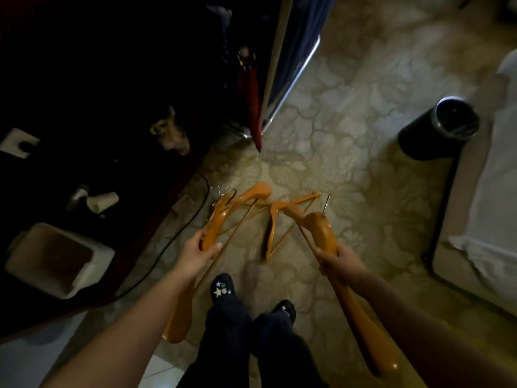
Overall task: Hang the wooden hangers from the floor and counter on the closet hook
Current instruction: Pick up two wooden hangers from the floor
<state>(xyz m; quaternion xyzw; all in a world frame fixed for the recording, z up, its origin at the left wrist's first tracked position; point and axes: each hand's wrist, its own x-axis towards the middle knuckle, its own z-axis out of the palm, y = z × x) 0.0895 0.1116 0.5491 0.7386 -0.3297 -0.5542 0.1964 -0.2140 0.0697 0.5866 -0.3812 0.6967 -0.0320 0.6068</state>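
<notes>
Orange wooden hangers with metal hooks are in view over the patterned carpet. My left hand [202,251] grips one hanger [216,222] near its neck; its lower arm runs back under my forearm. My right hand [337,260] grips a second hanger [321,228], hook pointing up, its other arm trailing beneath my right forearm. Between them a third hanger [275,219] lies on the carpet, and another hanger [256,193] lies just beyond the left one. The closet hook is not visible.
A dark counter [92,152] at left carries a white tub [60,261], cups and small items. A black cable [179,233] trails along its base. A black bin [439,130] stands right, by a bed [486,208]. Hanging clothes [253,102] are ahead. My shoes [223,287] are below.
</notes>
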